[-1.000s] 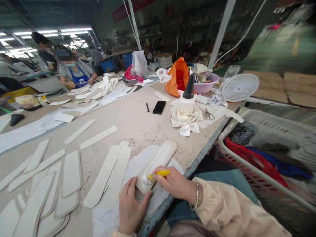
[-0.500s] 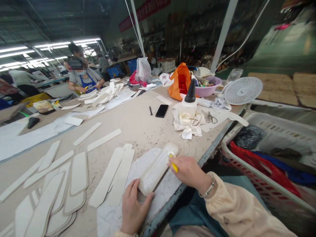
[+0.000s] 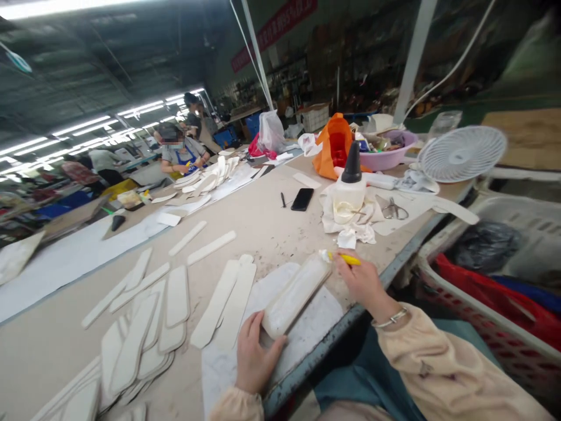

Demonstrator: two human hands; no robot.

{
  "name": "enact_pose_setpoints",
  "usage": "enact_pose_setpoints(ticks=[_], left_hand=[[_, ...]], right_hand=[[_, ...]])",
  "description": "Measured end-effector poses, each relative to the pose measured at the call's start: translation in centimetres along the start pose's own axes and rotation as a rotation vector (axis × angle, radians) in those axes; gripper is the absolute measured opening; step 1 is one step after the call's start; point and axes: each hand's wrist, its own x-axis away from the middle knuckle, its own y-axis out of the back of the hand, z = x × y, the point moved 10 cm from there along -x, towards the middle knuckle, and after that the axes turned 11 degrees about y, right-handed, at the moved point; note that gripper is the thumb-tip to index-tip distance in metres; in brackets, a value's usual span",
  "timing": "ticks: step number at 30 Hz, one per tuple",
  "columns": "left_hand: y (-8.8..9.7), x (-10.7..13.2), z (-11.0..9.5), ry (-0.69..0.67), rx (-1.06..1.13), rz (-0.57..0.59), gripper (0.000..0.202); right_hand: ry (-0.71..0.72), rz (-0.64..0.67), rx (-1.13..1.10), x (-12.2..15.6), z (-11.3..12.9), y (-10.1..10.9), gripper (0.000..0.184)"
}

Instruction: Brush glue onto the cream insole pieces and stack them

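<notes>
Many pale strips (image 3: 131, 345) scattered over the bench (image 3: 267, 228); beyond, phone (image 3: 302, 199), scissors (image 3: 395, 209) and black-nozzled bottle (image 3: 349, 192). Farther back, purple basin (image 3: 391, 160) heaped with small items; beside the bench, white basket (image 3: 456, 292) with dark plastic bag (image 3: 486, 245) inside. Gripping near end of glossy white slab (image 3: 298, 295), laid on pale sheet (image 3: 313, 321), with left hand (image 3: 258, 359), thumb and fingers parted; pinching yellow tool (image 3: 350, 259) in right hand (image 3: 363, 283), white tip at slab's far end.

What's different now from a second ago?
The right hand moved the yellow tool away from the person, from the near end of the long pale piece to its far end. Nothing was newly picked up or let go. The left hand stayed at the near end, and the phone and black-topped bottle stayed on the table.
</notes>
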Motion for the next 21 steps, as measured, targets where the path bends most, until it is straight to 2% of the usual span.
enact_pose_setpoints(ticks=[4,8,10,13,15,19,21], left_hand=[[0.9,0.5,-0.4,-0.035,-0.027,0.007,0.073],[4.2,-0.8,0.4,-0.074,-0.14,-0.155,0.054],[5.2,-2.1,1.7,-0.034,-0.247,-0.158,0.046],[4.6,-3.9,4.0,0.044,-0.386,-0.01,0.036],[3.9,-4.4,4.8,0.051,-0.426,0.064,0.029],[3.2,-4.9,4.9,0.02,-0.481,0.105,0.029],[3.5,-5.0,4.9,0.015,-0.479,0.11,0.029]], right_hand=[[0.074,-0.053,-0.144,0.6,1.3,0.5,0.03],[0.089,-0.057,-0.177,1.0,1.8,0.7,0.029],[0.099,-0.061,-0.184,1.0,1.9,0.9,0.028],[0.147,-0.066,-0.201,1.0,2.4,1.1,0.027],[0.179,-0.072,-0.215,1.0,2.7,1.1,0.026],[0.202,-0.112,-0.25,1.0,2.7,1.2,0.024],[0.193,-0.133,-0.285,1.2,2.2,1.2,0.023]])
